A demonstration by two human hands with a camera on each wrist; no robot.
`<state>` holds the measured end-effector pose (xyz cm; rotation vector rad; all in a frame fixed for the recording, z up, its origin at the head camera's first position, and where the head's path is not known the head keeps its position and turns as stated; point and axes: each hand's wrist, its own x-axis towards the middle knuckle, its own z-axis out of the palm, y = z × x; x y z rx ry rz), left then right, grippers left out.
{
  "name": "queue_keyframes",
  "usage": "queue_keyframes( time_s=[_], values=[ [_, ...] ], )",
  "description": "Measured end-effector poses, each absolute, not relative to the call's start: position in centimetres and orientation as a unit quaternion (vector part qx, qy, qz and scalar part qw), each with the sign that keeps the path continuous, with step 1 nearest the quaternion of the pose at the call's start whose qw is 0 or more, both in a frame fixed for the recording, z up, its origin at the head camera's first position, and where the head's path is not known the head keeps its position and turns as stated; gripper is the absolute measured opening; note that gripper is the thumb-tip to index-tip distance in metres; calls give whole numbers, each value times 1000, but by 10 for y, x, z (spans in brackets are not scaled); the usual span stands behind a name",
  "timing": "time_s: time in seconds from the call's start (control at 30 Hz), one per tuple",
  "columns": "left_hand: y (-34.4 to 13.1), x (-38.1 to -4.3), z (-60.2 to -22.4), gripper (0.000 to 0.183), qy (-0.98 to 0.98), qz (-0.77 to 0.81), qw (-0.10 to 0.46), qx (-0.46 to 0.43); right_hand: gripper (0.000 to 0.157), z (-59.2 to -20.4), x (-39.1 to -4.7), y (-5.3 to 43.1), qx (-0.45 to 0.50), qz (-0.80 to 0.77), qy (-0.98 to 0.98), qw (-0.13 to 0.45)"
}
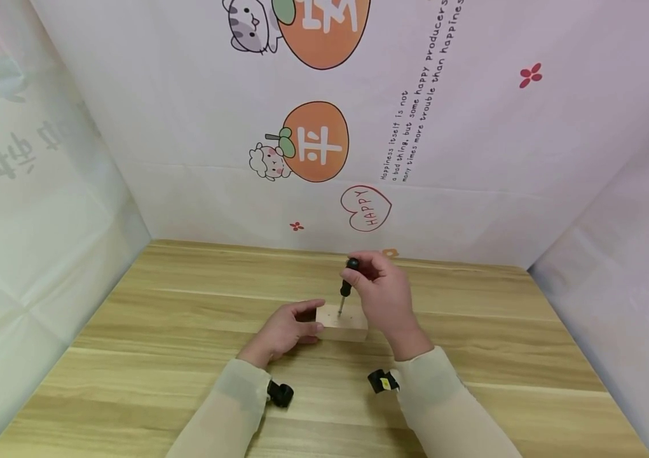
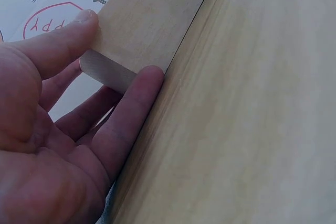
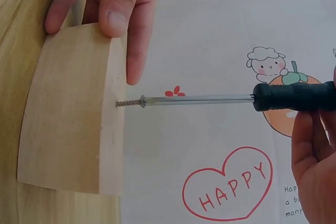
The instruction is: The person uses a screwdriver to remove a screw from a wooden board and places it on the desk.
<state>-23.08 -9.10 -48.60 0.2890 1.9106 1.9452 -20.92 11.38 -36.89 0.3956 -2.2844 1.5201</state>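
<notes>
A pale wooden block (image 1: 342, 333) lies on the table, its left end gripped between the thumb and fingers of my left hand (image 1: 283, 331). My right hand (image 1: 387, 299) holds a screwdriver (image 3: 291, 96) by its black handle, nearly upright above the block. In the right wrist view, the shaft's tip meets the head of a screw (image 3: 129, 103), whose thread stands partly out of the block's top face. Small dark marks show on that face in the head view. The left wrist view shows the thumb near the block's top edge and a fingertip low on its side.
A wood-grain table (image 1: 187, 356) lies under both arms. Behind it rises a white printed cloth (image 1: 461, 210) with orange fruit, cartoon animals and a heart. More cloth hangs at the left and right sides. A small black camera is strapped at each wrist.
</notes>
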Motion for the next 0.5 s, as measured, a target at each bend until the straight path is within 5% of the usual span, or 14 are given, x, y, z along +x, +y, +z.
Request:
queue_keyframes(
  time_s=[0.5],
  values=[
    [-88, -227, -478, 50, 719, 662, 186, 105, 16, -367, -214, 118, 195, 578, -779, 143]
  ],
)
